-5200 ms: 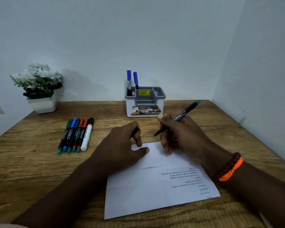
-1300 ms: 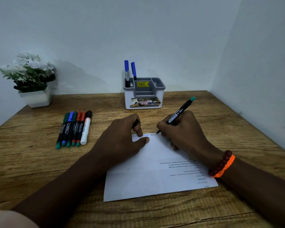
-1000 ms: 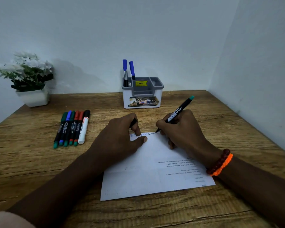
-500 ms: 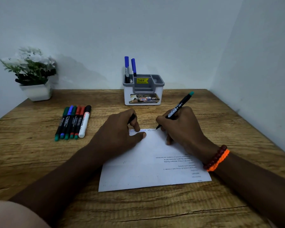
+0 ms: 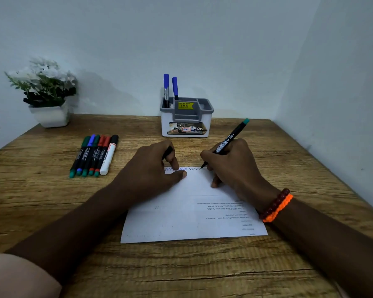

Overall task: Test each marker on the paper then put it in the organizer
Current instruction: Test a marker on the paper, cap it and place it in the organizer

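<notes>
Marker (image 5: 230, 140) with a green end sits tilted in the right hand (image 5: 233, 166), which grips it, tip touching the far edge of the paper (image 5: 181, 214) beside a zigzag line. Left hand (image 5: 153, 171) presses on the paper, fingers curled around a small dark cap (image 5: 168, 152). Organizer (image 5: 186, 117) stands at the wall, well apart, with two blue markers (image 5: 170, 87) upright in its left compartment. Six more markers (image 5: 94, 154) lie side by side on the table (image 5: 41, 201), left of the paper.
</notes>
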